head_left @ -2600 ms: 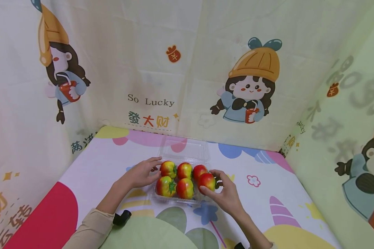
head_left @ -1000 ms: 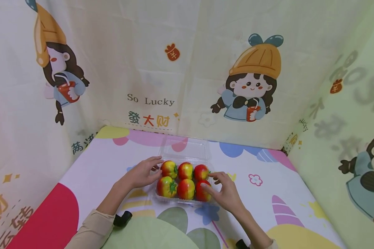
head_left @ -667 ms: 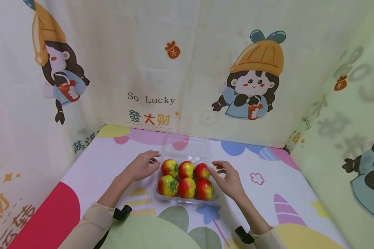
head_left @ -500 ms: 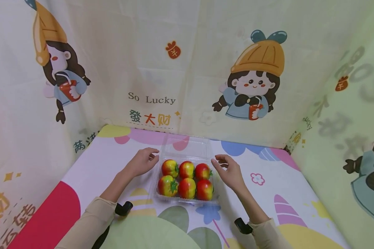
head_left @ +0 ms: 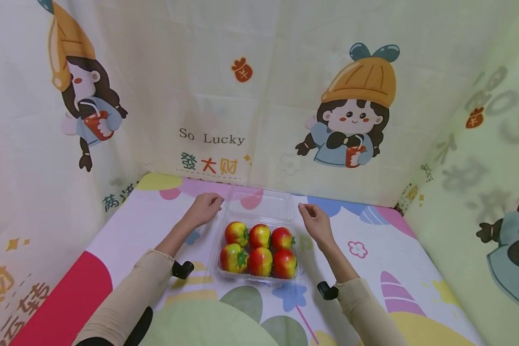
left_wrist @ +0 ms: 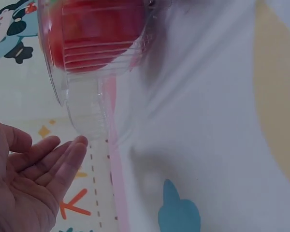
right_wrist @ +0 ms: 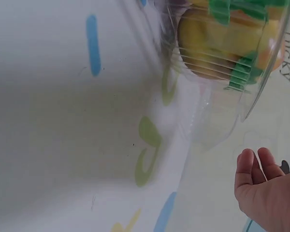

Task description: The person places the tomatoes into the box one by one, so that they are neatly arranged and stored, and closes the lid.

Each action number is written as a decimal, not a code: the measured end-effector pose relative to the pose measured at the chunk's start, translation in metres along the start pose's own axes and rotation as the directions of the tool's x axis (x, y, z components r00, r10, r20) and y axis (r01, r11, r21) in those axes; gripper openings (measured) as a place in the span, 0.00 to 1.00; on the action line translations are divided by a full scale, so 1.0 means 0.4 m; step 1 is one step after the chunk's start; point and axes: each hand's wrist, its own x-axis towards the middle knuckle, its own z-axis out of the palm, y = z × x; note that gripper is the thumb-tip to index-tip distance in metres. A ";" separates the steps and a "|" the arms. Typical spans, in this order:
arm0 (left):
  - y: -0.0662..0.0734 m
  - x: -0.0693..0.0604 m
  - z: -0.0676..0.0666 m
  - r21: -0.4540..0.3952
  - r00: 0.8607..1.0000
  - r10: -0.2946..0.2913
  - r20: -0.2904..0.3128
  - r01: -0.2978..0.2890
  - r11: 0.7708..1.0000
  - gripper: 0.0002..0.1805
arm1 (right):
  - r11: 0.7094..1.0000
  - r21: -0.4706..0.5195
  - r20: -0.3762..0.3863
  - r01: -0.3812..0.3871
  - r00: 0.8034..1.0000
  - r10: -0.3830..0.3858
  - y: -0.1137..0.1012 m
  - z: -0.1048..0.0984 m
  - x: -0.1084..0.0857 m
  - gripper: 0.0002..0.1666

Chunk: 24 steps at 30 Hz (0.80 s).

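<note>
A clear plastic clamshell box (head_left: 300,278) sits on the table, its lid (head_left: 261,207) folded back toward the wall. Inside lie two rows of red-and-yellow tomato-like fruits (head_left: 260,262), some with green leafy tops showing. My left hand (head_left: 205,209) hovers by the left edge of the lid, fingers loosely bent; the left wrist view shows the hand (left_wrist: 31,181) with nothing in it. On the other side my right hand (head_left: 317,223) is raised beside the lid's right edge. In the right wrist view its fingers (right_wrist: 245,166) are relaxed and apart from the plastic.
A colourfully printed cloth covers the table (head_left: 328,307). Printed curtains (head_left: 268,96) stand behind it and on both sides. Black wrist cameras (head_left: 327,290) are strapped at both beige sleeves (head_left: 142,278).
My right hand has set one fruit into the box's front right spot and let go. Both hands have since moved away from the fruits, back toward the lid's sides.
</note>
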 end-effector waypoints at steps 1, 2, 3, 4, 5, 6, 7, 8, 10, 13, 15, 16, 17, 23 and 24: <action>-0.002 0.006 0.000 -0.009 1.000 -0.012 0.004 0.012 1.000 0.19 | 1.000 0.003 0.001 -0.009 1.000 0.009 0.001 0.002 0.005 0.26; -0.004 0.013 0.000 -0.021 1.000 -0.024 0.011 0.025 0.999 0.19 | 1.000 0.008 0.002 -0.018 1.000 0.018 0.002 0.004 0.010 0.26; -0.006 0.018 0.000 -0.036 0.999 -0.039 0.017 0.040 0.999 0.19 | 1.000 0.009 0.007 -0.024 1.000 0.024 0.003 0.006 0.015 0.26; -0.007 0.023 0.001 -0.052 0.998 -0.055 0.024 0.056 0.997 0.20 | 1.000 0.009 0.012 -0.030 0.999 0.030 0.004 0.008 0.019 0.27; -0.009 0.028 0.002 -0.064 0.997 -0.071 0.033 0.073 0.995 0.20 | 0.999 0.006 0.015 -0.035 0.999 0.035 0.005 0.011 0.023 0.27; -0.010 0.032 0.003 -0.076 0.995 -0.087 0.041 0.090 0.993 0.20 | 0.999 0.003 0.018 -0.038 0.999 0.038 0.006 0.013 0.027 0.27; -0.012 0.036 0.004 -0.086 0.994 -0.101 0.047 0.105 0.991 0.21 | 0.999 -0.001 0.024 -0.040 0.999 0.040 0.008 0.015 0.031 0.27; -0.014 0.040 0.005 -0.095 0.992 -0.117 0.052 0.121 0.988 0.21 | 0.999 -0.009 0.031 -0.041 0.999 0.042 0.009 0.018 0.034 0.27; -0.016 0.047 0.009 -0.107 0.989 -0.140 0.053 0.145 0.984 0.21 | 0.999 -0.020 0.041 -0.047 0.998 0.048 0.012 0.021 0.039 0.27; -0.020 0.059 0.015 -0.129 0.984 -0.171 0.055 0.177 0.976 0.21 | 0.997 -0.036 0.057 -0.062 0.996 0.064 0.018 0.024 0.045 0.27; -0.024 0.068 0.020 -0.147 0.980 -0.187 0.061 0.194 0.970 0.22 | 0.996 -0.042 0.068 -0.075 0.995 0.077 0.024 0.026 0.048 0.27; -0.027 0.072 0.022 -0.156 0.979 -0.194 0.065 0.202 0.967 0.22 | 0.996 -0.038 0.076 -0.080 0.994 0.083 0.026 0.027 0.050 0.27; -0.030 0.076 0.025 -0.165 0.978 -0.200 0.067 0.208 0.964 0.22 | 0.996 -0.039 0.088 -0.081 0.993 0.084 0.029 0.029 0.052 0.28; -0.040 0.082 0.035 -0.195 0.973 -0.219 0.078 0.230 0.954 0.20 | 0.994 0.003 0.162 -0.110 0.981 0.108 0.038 0.037 0.061 0.27; -0.040 0.081 0.036 -0.196 0.972 -0.221 0.080 0.233 0.953 0.20 | 0.993 0.015 0.168 -0.117 0.979 0.113 0.038 0.038 0.061 0.26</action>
